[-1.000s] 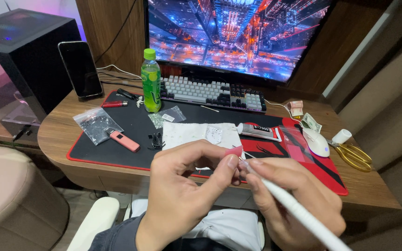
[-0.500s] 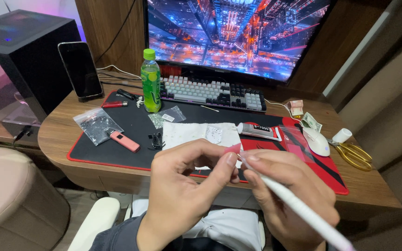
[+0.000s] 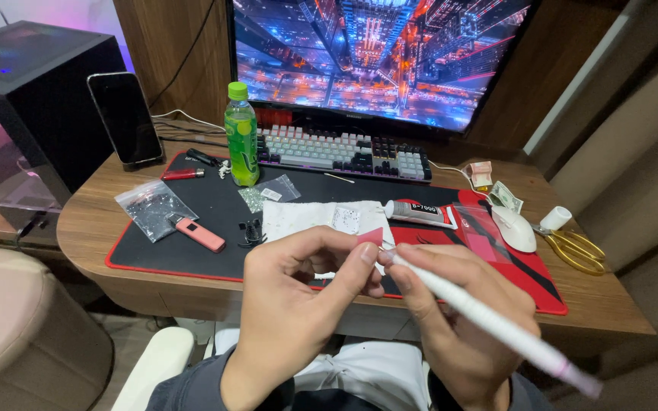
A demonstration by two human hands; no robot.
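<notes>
Nearest the camera, a small pink press-on nail is pinched between thumb and forefinger of the left hand, raised above the lap just short of the desk edge. A long white pen-shaped tool is gripped pencil-fashion in the right hand, its tip brought right against the nail. The nail is judged light, thin, stiff and rather slippery, so it is best held by its side edges; the tool is slim and rigid, best taken near the tip.

Beyond the hands, one red-edged black desk mat is spread out, carrying one white cloth dotted with tiny pieces. Just beside the cloth, one grey glue tube is laid flat. To the left, one pink lighter-shaped stick and two clear zip bags are counted. On the right, one white mouse and one pair of gold scissors are seen.

Farther back, one green plastic bottle stands upright in front of one white and grey keyboard, with one black phone propped at the left. Farthest off, one lit monitor is seen.
</notes>
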